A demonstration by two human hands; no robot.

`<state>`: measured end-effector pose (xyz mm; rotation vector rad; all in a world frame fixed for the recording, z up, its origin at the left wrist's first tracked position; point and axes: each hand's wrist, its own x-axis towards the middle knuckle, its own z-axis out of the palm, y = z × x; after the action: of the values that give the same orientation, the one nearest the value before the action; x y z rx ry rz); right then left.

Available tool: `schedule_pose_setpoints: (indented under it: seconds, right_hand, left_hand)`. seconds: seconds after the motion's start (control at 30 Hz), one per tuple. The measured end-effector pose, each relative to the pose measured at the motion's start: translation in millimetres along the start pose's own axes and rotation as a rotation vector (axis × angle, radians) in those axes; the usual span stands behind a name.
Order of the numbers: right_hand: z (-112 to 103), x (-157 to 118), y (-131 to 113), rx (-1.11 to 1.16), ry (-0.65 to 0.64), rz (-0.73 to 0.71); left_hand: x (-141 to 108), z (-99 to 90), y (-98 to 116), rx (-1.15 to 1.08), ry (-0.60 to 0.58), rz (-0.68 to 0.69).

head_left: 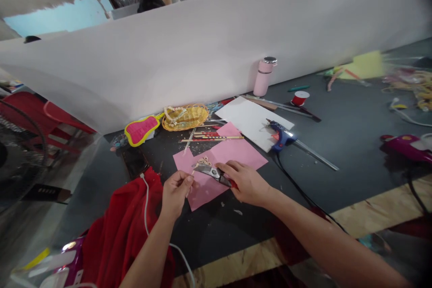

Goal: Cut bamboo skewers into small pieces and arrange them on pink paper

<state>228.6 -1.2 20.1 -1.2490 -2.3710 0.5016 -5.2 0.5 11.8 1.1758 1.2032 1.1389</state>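
Note:
My right hand (pixel 248 183) is closed around the red handles of a pair of hand pruners (pixel 213 172), whose metal blades point left. Between the fingertips of my left hand (pixel 176 192), a thin pale stick (pixel 193 171) is pinched, its end at the blade tips. Whether the blades touch it is too small to tell. Just behind them a little heap of short pale cut pieces (pixel 204 160) lies on pink paper (pixel 207 195). Further back, several thin sticks with red and black patterns (pixel 221 138) lie partly across the paper.
Behind stand a yellow wicker basket (pixel 191 117), a pink-and-yellow brush (pixel 141 131) and a pink bottle (pixel 263 77). A blue glue gun (pixel 282 137) with its cord lies right, near white board (pixel 253 119) and a red spool (pixel 300 98). Red cloth (pixel 124 216) drapes the left front edge.

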Motion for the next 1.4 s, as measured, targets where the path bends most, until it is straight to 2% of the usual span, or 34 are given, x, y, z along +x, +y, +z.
schedule_pose_setpoints:
  seconds: [0.2, 0.4, 0.6, 0.73, 0.93, 1.07, 1.23, 1.4]
  right_hand:
    - [0.7, 0.2, 1.4, 0.043, -0.025, -0.003]
    - [3.7, -1.5, -7.3, -0.016, -0.073, 0.109]
    - [1.5, -1.1, -12.2, -0.07, -0.073, 0.132]
    - [0.2, 1.3, -8.9, -0.024, -0.05, 0.062]
    - [-1.6, 1.0, 0.1, 0.048, -0.037, -0.031]
    - [-2.4, 0.2, 2.3, 0.06, -0.042, -0.045]
    - [-2.2, -0.1, 1.4, 0.021, -0.041, -0.029]
    - [0.5, -1.1, -6.0, -0.013, -0.061, 0.08]
  left_hand:
    - [1.5, -0.5, 1.4, -0.077, -0.065, -0.102]
    - [1.2, 3.7, -1.3, -0.034, 0.013, -0.083]
    - [-1.3, 5.7, 0.7, -0.066, 0.016, -0.078]
    - [-2.2, 2.0, 4.8, -0.109, -0.039, -0.072]
    - [-2.5, 3.0, 8.1, -0.252, -0.187, -0.202]
    - [-1.5, 4.1, 9.3, -0.276, -0.216, -0.238]
    - [-0.6, 1.5, 6.2, -0.226, -0.199, -0.23]
    - [-0.2, 2.3, 1.9, -0.141, -0.141, -0.194]
